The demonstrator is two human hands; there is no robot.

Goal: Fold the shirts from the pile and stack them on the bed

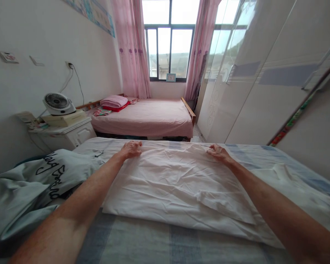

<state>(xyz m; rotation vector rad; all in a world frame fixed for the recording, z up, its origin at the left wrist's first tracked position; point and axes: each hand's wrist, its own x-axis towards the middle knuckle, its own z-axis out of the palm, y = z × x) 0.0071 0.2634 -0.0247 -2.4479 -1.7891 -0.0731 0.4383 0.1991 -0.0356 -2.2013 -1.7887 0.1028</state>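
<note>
A wrinkled white cloth lies spread on the near bed, over a blue-and-white checked sheet. Whether it is a garment or a plain sheet I cannot tell. At its far left corner my left hand is closed on the edge, fingers bent. My right hand pinches the far edge on the right side. Between the hands the fabric is creased, with a loose fold on the near right. Beside my left forearm is a heap of pale grey-green fabric with black lettering. More white fabric lies beyond my right forearm.
A second bed with a pink sheet stands ahead, below the window, bearing folded pink bedding. To the left, a white fan sits on a box on the bedside cabinet. A tall glossy wardrobe lines the right side.
</note>
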